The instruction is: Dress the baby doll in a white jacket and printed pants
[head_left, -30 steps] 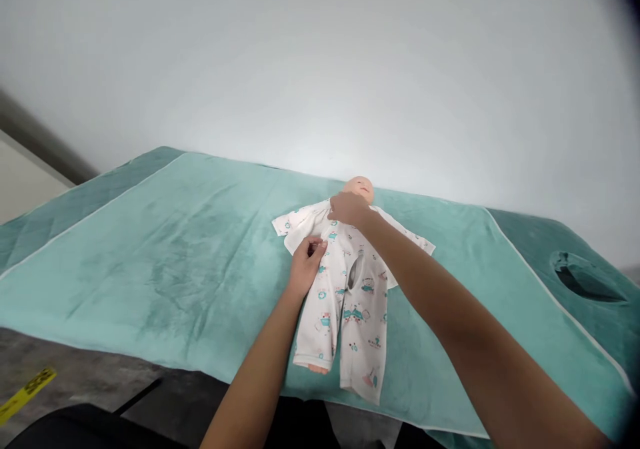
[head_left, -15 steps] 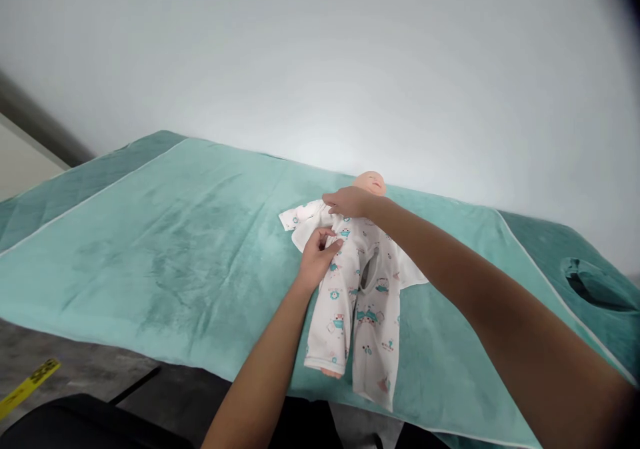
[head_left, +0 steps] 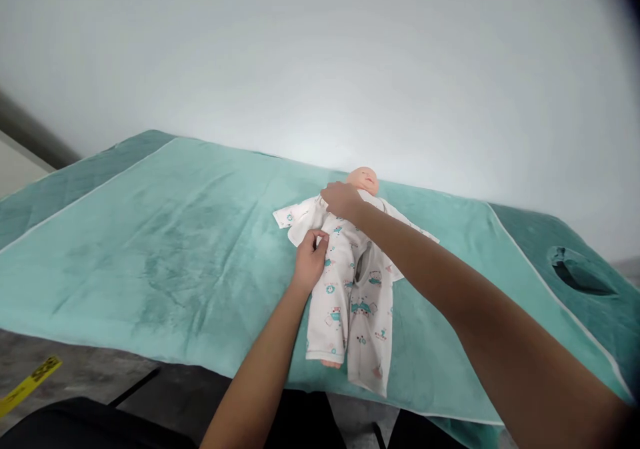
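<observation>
Doll (head_left: 363,178) lying face-up on bed (head_left: 175,249), head nearest wall (head_left: 320,55), dressed in white shirt (head_left: 303,217) and patterned trousers (head_left: 329,302). Left hand (head_left: 311,257) pinching trousers at waist side, thumb meeting forefinger. Right hand (head_left: 343,199) across upper chest, touching shirt; fingertips hidden, can't tell whether gripping. One foot (head_left: 331,363) peeking from trouser leg.

No lettering is standing out clearly enough to read. A yellow strip (head_left: 30,385) at the lower left is carrying dark marks, too blurred to decipher, and the printed trousers (head_left: 371,319) are showing tiny marks beside their motifs, too small to make out.
</observation>
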A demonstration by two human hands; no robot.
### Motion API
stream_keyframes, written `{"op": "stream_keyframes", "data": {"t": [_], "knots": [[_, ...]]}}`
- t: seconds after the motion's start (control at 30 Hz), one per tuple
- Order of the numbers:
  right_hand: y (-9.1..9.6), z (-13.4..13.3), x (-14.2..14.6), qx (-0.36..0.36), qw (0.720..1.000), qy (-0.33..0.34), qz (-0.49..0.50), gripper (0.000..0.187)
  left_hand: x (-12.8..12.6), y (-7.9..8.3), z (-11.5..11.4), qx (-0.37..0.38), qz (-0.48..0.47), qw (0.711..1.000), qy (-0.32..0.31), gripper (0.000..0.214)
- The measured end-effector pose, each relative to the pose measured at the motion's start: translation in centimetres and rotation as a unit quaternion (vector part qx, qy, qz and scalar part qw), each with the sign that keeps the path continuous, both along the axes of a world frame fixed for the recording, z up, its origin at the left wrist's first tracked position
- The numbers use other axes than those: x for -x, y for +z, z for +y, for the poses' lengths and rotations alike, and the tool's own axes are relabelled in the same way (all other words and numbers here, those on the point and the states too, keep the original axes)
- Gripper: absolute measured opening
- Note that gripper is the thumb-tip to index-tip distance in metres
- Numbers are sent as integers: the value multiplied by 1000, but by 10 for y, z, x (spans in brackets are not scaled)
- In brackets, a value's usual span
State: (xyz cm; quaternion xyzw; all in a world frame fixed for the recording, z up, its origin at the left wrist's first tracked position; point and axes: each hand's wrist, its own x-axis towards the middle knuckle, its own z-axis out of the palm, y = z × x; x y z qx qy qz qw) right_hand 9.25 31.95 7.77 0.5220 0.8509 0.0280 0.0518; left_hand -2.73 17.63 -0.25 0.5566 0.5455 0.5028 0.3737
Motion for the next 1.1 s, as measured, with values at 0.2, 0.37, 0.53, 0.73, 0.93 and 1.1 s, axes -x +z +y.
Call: {"op": "stream_keyframes", "data": {"t": [0.2, 0.37, 0.53, 0.73, 0.93, 1.1], "knots": [[-16, -18, -55, -68, 966, -20, 248, 22, 8, 1, -3, 4, 67, 998, -5, 15], [-50, -124, -116, -159, 898, -77, 403, 31, 10, 8, -22, -82, 68, 993, 49, 14], [-97, -259, -136, -97, 900, -66, 420, 43, 19, 14, -94, -63, 127, 986, -88, 12], [-106, -291, -155, -1, 875, -86, 477, 31, 22, 8, -178, -101, 245, 953, -146, 32], [-107, -252, -177, 55, 821, -172, 541, 22, 19, 9, -196, -219, 304, 924, -82, 17], [-108, -254, -172, 34, 808, -187, 558, 23, 25, 26, -214, -275, 299, 913, -30, 19]]}}
